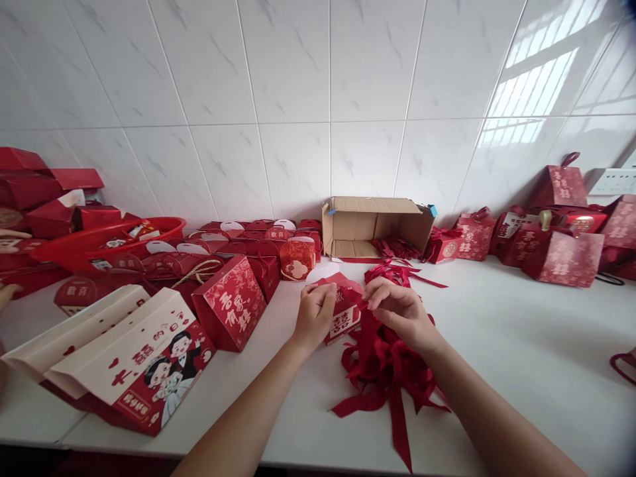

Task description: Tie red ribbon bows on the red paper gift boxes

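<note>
A small red and white gift box (344,322) stands on the white table in front of me. My left hand (317,311) is closed at its upper left edge, fingers pressed together on the box top. At the upper right of the box, my right hand (400,311) pinches a piece of red ribbon between thumb and fingers. A tangled heap of red ribbons (385,368) lies under and below my right hand, with long ends spreading towards the table's front edge. The exact way the ribbon meets the box top is partly hidden by my fingers.
An open cardboard box (355,232) with red ribbons inside stands by the tiled wall. Paper bags (149,358), a red box (231,303) and rows of small boxes fill the left, beside a red basin (74,246). More boxes (566,258) stand right. Another person's hand (10,291) shows far left.
</note>
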Action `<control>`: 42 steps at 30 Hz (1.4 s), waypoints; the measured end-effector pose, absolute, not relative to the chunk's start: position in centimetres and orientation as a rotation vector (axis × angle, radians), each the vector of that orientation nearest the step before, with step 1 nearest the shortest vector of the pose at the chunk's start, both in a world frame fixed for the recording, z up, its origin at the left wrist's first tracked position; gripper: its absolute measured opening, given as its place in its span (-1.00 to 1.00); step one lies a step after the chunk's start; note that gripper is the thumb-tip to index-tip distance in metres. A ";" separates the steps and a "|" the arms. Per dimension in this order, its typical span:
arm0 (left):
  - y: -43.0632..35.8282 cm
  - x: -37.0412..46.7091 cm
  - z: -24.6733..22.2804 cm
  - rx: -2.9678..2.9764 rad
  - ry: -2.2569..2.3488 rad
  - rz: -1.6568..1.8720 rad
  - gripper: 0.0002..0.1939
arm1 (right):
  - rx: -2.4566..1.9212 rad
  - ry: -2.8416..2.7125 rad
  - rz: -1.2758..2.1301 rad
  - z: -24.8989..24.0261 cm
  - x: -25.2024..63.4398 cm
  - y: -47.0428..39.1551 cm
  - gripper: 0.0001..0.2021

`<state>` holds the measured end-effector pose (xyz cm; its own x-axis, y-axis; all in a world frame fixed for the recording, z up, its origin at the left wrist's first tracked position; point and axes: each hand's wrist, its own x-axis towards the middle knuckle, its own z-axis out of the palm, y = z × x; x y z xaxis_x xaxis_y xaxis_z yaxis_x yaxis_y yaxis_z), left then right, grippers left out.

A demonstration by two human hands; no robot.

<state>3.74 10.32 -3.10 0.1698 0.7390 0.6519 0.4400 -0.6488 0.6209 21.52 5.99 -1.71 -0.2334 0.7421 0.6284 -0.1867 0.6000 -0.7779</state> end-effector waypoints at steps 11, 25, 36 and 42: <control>10.0 3.8 -2.8 2.141 1.180 1.425 -0.59 | -0.455 -1.605 0.931 -2.1 21.2 6.1 -0.92; 10.0 3.7 -2.8 2.104 1.091 1.393 -0.61 | -0.573 -1.615 0.923 -2.2 20.5 6.2 -0.92; 9.9 3.4 -2.6 1.890 0.870 1.503 -0.77 | -0.673 -1.610 0.904 -2.3 20.1 6.2 -0.88; 9.8 3.3 -2.8 1.836 0.768 1.469 -0.72 | -0.673 -1.634 0.878 -2.6 20.0 6.3 -0.86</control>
